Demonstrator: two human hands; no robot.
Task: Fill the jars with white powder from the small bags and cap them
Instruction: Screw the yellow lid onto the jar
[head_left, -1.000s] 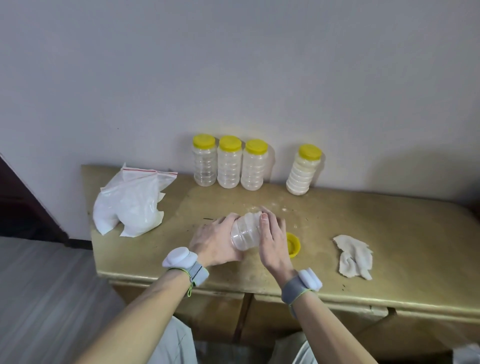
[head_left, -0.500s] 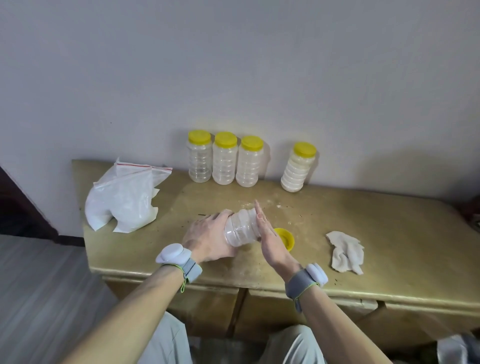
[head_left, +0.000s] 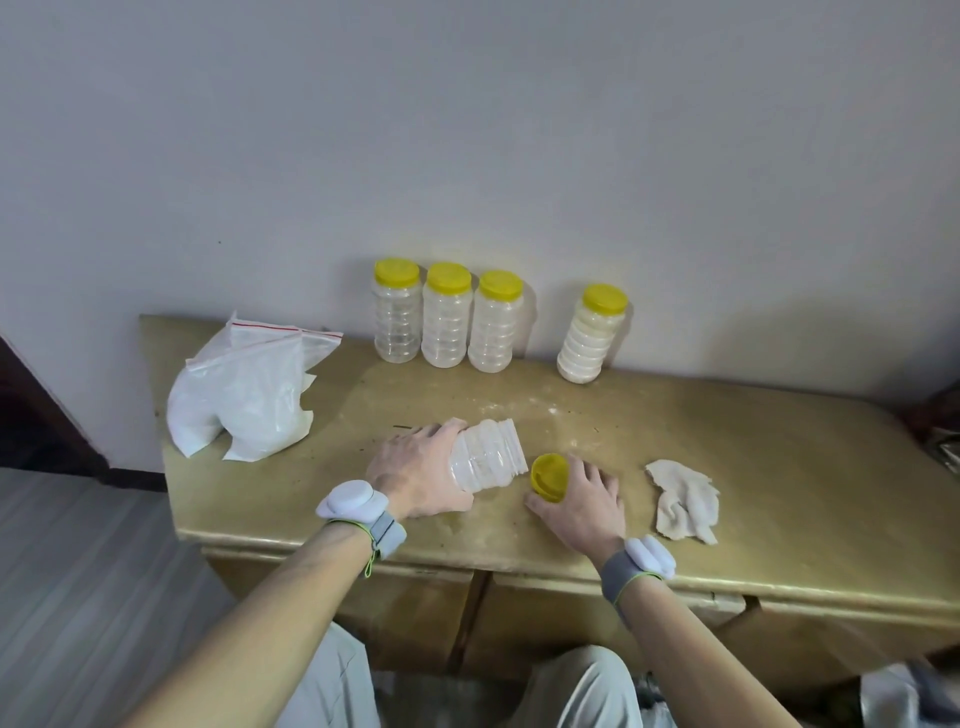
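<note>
The clear ribbed plastic jar (head_left: 485, 460), lying tilted at the front of the tan wooden table (head_left: 779, 467), is gripped by the left hand (head_left: 415, 478). The round yellow plastic cap (head_left: 549, 475) is held in the right hand (head_left: 582, 501). The fill level cannot be judged. Powder could be spilled through the uncapped mouth if the jar is tipped further.

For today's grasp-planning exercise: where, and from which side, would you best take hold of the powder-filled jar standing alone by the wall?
Probably take the filled jar round its ribbed body, below the yellow lid, coming from the front. It stands upright close to the wall, so the back is blocked; bare table on both sides leaves room for a grip.
</note>
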